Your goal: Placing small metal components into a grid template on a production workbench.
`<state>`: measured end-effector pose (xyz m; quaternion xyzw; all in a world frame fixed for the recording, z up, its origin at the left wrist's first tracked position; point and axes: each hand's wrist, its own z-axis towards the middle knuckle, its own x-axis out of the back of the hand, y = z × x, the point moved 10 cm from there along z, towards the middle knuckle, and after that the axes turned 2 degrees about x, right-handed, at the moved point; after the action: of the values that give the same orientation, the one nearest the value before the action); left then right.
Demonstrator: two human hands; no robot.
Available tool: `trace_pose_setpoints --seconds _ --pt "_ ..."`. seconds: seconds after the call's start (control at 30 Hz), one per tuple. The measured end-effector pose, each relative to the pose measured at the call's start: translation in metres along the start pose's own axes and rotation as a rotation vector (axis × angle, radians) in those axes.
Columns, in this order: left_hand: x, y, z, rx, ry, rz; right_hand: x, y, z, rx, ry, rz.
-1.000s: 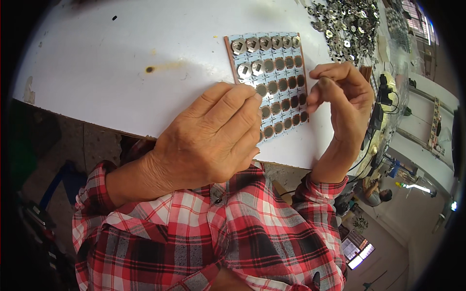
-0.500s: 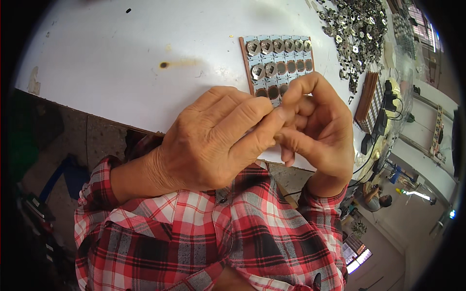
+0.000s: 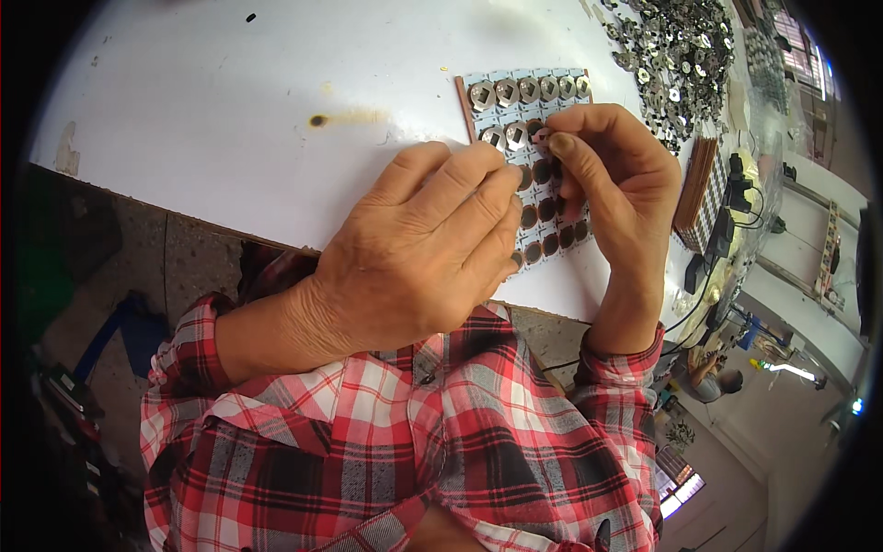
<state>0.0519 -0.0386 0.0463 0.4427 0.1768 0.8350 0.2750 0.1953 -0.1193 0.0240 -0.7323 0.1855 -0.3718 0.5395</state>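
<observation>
Tray [image 3: 515,110] of round sockets sits at 12 o'clock from left hand [image 3: 414,258], fingers flat on it; right hand [image 3: 612,184] pinching small metal disc [image 3: 541,134] over tray.

Brown tray [image 3: 467,99] flat on white table, pale-blue grid of round sockets; top rows hold silver discs [image 3: 505,91].

a white worktop [image 3: 230,120] carries everything, its near edge running above a speckled grey front. a dark burn mark with a yellowish smear [image 3: 320,120] sits near its middle, and a small black speck [image 3: 250,17] lies toward the far side. a brown tray of round holes [image 3: 529,101] lies flat on it, the far rows filled with shiny metal discs. a heap of loose metal parts [image 3: 676,55] lies at the far right corner, near the tray.
</observation>
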Motion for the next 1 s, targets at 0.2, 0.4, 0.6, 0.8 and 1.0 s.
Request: trace_pose_setpoints --seconds 0.2,0.4,0.6,0.8,1.0 --pt "0.003 0.0 0.002 0.037 -0.061 -0.025 -0.005 -0.008 0.001 0.017 -0.078 -0.099" --pt "-0.001 0.0 0.002 0.02 -0.065 0.0 -0.008 -0.018 0.005 0.116 -0.133 -0.31" --pt "0.0 0.001 0.002 0.02 -0.056 0.014 -0.003 -0.011 0.002 0.055 0.038 -0.17" --pt "-0.001 0.003 0.006 0.01 -0.081 0.009 -0.002 -0.014 0.006 0.261 0.01 -0.244" --pt "-0.001 0.008 0.008 -0.02 -0.094 0.027 -0.003 -0.011 0.005 0.216 -0.046 -0.222"
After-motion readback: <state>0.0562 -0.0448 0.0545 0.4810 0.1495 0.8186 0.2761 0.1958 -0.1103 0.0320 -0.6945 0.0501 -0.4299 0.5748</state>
